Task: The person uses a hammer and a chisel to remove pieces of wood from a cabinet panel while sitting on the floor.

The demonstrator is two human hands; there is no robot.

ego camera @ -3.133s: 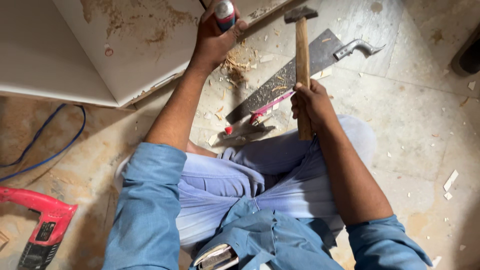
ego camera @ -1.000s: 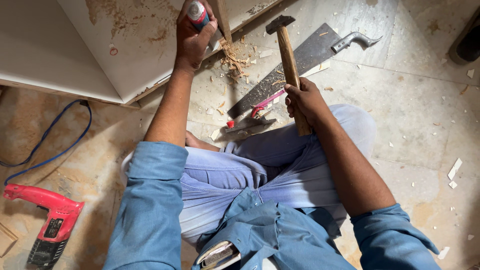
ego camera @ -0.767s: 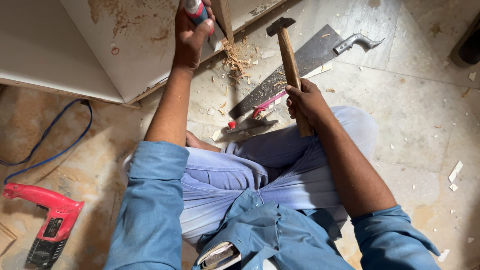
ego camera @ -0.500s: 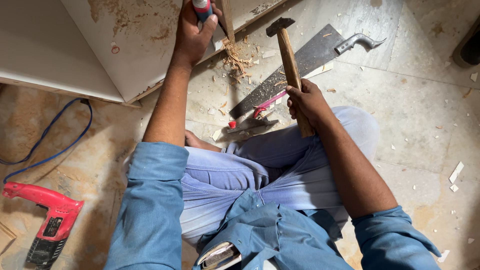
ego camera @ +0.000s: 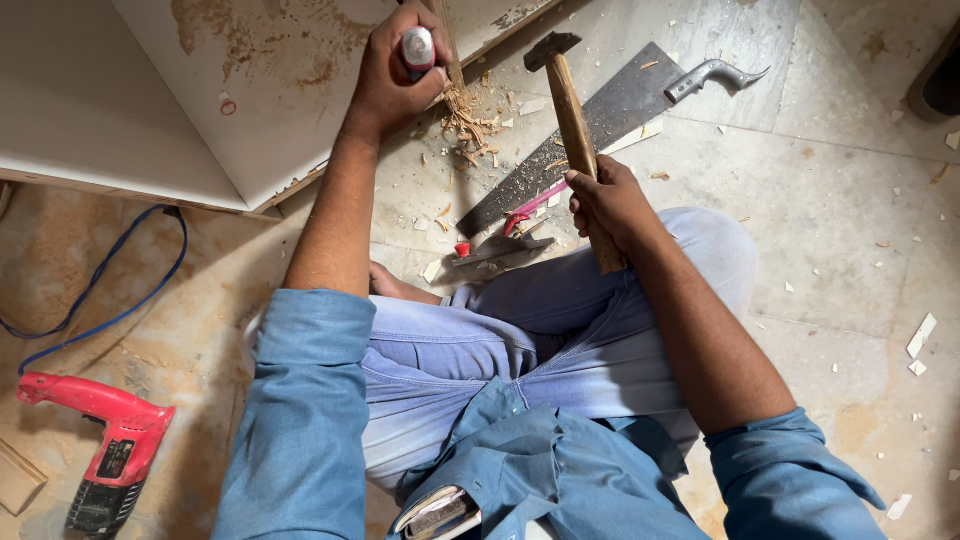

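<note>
My left hand point(ego camera: 392, 72) grips a chisel with a red and white handle point(ego camera: 417, 47), its blade set against the wooden edge of a white panel point(ego camera: 270, 110), where wood shavings point(ego camera: 468, 118) are piled. My right hand point(ego camera: 607, 203) holds a wooden-handled hammer point(ego camera: 572, 120) upright, its steel head point(ego camera: 552, 48) raised a little right of the chisel top. I sit on the floor in jeans and a blue shirt.
A handsaw point(ego camera: 600, 120) lies on the stone floor behind the hammer. A small pink-handled tool point(ego camera: 525, 205) and a trowel-like metal piece point(ego camera: 495, 247) lie by my knee. A red power drill point(ego camera: 105, 440) with a blue cable point(ego camera: 120, 290) rests at lower left. Wood chips are scattered right.
The hammer head swung from farther right toward the chisel and stays raised beside it. My left hand keeps the chisel on the panel edge, shifting only slightly.
</note>
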